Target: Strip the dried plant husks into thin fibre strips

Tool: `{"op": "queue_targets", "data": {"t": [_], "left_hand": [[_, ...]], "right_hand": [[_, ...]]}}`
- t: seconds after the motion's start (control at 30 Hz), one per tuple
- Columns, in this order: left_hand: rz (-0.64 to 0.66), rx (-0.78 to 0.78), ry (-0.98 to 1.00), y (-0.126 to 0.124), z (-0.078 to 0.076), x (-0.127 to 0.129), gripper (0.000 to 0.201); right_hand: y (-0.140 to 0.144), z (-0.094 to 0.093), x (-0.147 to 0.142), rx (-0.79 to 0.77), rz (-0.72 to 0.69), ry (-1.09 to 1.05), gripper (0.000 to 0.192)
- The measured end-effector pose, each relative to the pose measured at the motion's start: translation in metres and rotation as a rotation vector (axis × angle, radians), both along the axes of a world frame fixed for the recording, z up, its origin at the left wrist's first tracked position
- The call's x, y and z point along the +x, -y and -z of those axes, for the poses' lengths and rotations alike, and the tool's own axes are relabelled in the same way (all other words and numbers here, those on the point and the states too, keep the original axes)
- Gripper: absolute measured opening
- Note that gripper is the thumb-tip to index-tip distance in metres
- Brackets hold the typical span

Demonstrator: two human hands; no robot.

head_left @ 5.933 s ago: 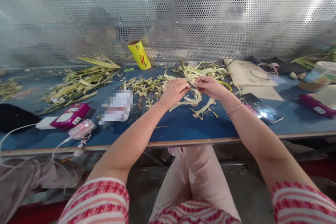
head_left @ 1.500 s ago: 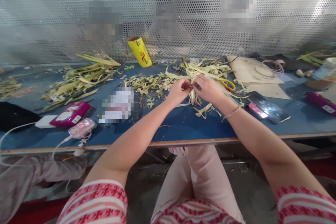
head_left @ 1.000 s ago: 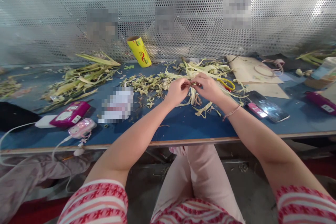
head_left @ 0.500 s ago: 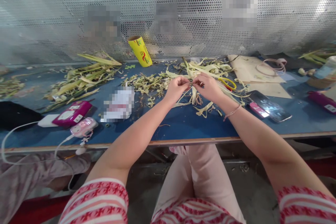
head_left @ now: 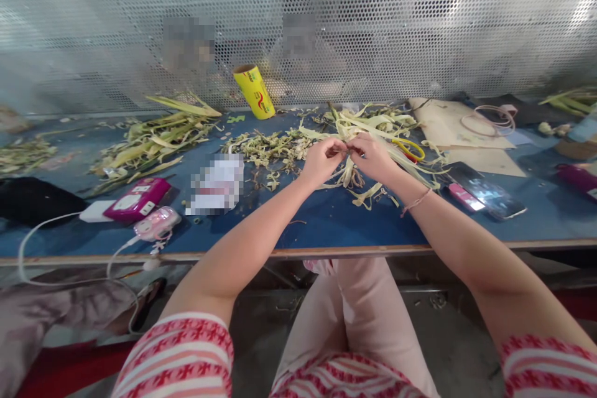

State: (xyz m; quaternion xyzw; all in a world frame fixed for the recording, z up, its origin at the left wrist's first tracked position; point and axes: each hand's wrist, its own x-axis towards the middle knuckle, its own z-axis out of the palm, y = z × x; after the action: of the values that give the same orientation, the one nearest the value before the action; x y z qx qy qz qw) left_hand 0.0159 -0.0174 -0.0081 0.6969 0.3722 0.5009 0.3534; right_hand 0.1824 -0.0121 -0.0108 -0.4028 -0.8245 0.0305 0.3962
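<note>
Now the left hand (head_left: 321,161) and right hand (head_left: 373,157) pinch a pale leaf strip (head_left: 347,169) hanging between them

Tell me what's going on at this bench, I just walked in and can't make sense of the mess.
A person seated at the blue worktable has both hands together over a heap of pale yellow-green leaf strips. The left hand and right hand pinch a small piece of that plant material between their fingertips. Yellow-handled scissors lie just beyond the right hand, and a black smartphone rests on the table further right.
</note>
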Motion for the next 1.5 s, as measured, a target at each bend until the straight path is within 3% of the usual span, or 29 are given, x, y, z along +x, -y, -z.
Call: {"op": "queue_targets", "data": {"t": [0.33,0.57,0.73,0.97,1.23,1.37,1.5], "left_hand": [[-0.034,-0.020,0.023,-0.003,0.003,-0.004,0.010],[0.037,-0.126,0.053,-0.001,-0.004,-0.006,0.010],[0.066,-0.251,0.129,0.000,-0.006,-0.005,0.011],[0.089,-0.395,0.201,-0.003,-0.002,-0.006,0.009],[0.107,-0.415,0.238,-0.001,-0.004,-0.004,0.009],[0.067,-0.330,0.143,-0.003,-0.003,-0.005,0.007],[-0.025,-0.069,-0.090,-0.002,-0.004,-0.007,0.004]], "right_hand": [[0.002,-0.008,0.001,-0.256,-0.030,-0.169,0.009],[0.003,-0.011,0.006,-0.505,-0.186,-0.350,0.025],[0.005,-0.012,0.005,-0.598,-0.204,-0.478,0.032],[0.004,-0.011,0.006,-0.555,-0.134,-0.503,0.031],[-0.003,-0.007,0.008,-0.447,-0.060,-0.387,0.024],[-0.003,-0.009,0.008,-0.402,-0.064,-0.367,0.021],[0.003,-0.014,0.004,-0.374,-0.054,-0.331,0.018]]}}
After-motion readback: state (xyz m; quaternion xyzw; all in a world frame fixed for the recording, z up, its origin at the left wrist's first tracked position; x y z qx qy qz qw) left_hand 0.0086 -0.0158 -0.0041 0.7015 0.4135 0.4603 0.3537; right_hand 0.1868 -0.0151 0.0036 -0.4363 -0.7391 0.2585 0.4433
